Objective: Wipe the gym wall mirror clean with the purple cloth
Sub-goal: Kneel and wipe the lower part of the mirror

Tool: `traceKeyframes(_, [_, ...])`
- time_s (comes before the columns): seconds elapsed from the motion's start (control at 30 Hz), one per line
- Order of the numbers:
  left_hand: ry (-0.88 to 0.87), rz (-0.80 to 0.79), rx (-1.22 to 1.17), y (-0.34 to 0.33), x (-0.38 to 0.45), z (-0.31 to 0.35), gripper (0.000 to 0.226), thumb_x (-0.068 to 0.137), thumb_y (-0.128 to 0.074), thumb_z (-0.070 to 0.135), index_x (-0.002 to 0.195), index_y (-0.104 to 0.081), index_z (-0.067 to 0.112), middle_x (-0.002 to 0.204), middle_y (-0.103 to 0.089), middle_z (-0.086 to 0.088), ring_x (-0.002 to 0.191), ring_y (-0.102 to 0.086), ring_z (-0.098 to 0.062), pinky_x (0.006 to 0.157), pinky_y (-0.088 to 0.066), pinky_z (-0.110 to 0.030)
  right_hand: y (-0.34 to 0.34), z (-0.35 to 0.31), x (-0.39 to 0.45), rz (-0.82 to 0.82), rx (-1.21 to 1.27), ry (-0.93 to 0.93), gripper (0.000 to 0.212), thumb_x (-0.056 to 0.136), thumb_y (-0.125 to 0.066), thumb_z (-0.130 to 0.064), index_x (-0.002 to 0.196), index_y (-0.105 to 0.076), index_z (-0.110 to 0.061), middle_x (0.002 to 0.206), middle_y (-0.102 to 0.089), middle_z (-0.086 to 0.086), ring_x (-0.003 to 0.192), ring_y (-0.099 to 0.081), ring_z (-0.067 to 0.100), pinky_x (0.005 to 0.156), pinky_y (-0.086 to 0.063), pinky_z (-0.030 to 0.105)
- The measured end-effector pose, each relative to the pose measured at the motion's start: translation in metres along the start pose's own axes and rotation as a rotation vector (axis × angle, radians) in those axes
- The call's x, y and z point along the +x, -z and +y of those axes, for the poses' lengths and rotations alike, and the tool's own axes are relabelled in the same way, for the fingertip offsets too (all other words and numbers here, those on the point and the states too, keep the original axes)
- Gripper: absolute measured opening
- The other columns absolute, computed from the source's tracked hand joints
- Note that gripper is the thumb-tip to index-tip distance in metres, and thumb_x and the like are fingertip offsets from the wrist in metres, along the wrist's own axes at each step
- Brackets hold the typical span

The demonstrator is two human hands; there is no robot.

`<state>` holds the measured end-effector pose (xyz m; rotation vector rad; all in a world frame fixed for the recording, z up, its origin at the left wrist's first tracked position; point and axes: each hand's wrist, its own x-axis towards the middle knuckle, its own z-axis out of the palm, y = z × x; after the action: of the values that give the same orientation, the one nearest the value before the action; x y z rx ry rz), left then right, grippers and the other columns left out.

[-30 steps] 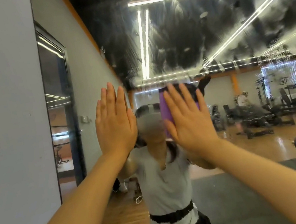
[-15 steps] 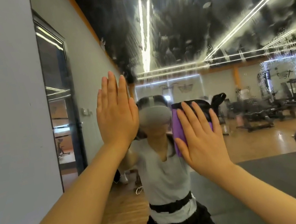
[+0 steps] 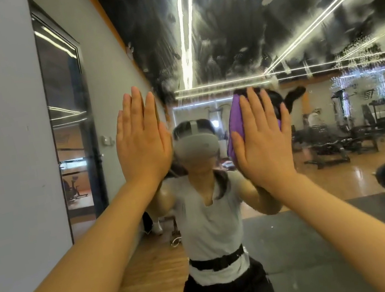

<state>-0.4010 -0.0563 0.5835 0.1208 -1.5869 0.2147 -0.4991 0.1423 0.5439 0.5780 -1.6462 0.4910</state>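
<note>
Purple microfibre cloth (image 3: pixel 236 123) sits pressed under the flat right hand (image 3: pixel 262 139), left hand (image 3: pixel 143 146) flat (bare), on the large streaky glass wall mirror (image 3: pixel 269 32), upper half unwiped.

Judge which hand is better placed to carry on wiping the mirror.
Right. The right hand presses the purple cloth flat on the mirror, just below the smeared upper glass; the left hand rests bare.
</note>
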Motion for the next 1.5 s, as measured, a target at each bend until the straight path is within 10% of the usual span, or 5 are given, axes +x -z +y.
traceKeyframes(1.5, [-0.128,-0.078,-0.093,0.003,-0.016,0.047,0.057,0.101,-0.039,0.025,0.154,-0.029,0.009,0.165,-0.015,-0.015,0.152,-0.010,-0.031,0.123,0.007,-0.031,0.008,0.065,-0.028,-0.002,-0.063,-0.030,0.067,0.101,-0.028,-0.042,0.157,-0.024,-0.006,0.165,-0.019,0.013,0.153,-0.013,0.030,0.122,-0.004,0.053])
